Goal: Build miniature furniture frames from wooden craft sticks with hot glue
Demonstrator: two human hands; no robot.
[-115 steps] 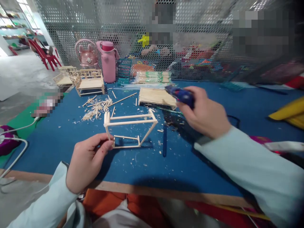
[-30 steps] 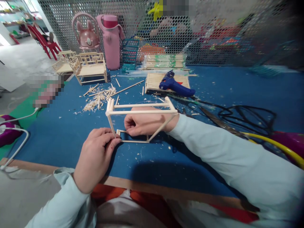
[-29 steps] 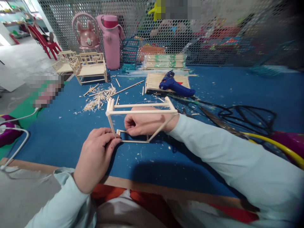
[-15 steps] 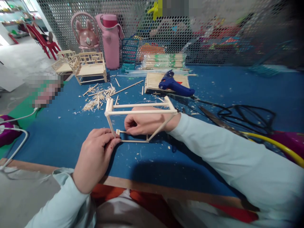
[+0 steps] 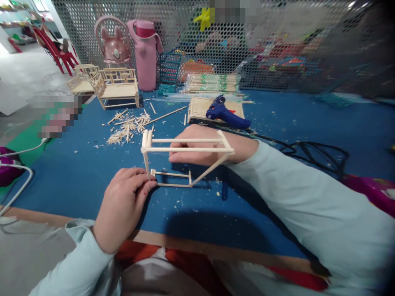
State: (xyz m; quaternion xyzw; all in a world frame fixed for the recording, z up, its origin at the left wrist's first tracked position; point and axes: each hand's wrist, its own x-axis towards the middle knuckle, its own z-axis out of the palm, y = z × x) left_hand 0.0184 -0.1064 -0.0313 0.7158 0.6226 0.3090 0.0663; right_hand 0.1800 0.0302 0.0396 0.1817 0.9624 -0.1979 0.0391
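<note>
A frame of pale wooden sticks (image 5: 188, 150) stands upright on the blue tabletop, its long bars running left to right. My left hand (image 5: 123, 201) pinches the lower left corner of this frame between thumb and fingers. Behind the upper bars is my right hand (image 5: 197, 144), its fingers curled together and raised above the lower rail. Whether anything is in those fingers is hidden. Beyond the right hand, a blue glue gun (image 5: 226, 113) lies on a flat panel of wooden sticks (image 5: 197, 107).
Stick offcuts and crumbs (image 5: 131, 125) litter the table behind the frame. Two small stick-built benches (image 5: 119, 88) and a pink bottle (image 5: 146, 57) stand at the back left, before a perforated metal screen (image 5: 173, 24). A black cord (image 5: 321, 144) loops at right.
My right hand has lifted away from the lower rail, back and to the right, uncovering that rail. My left hand keeps its pinch at the corner. Scissors at right are now hidden behind the sleeve.
</note>
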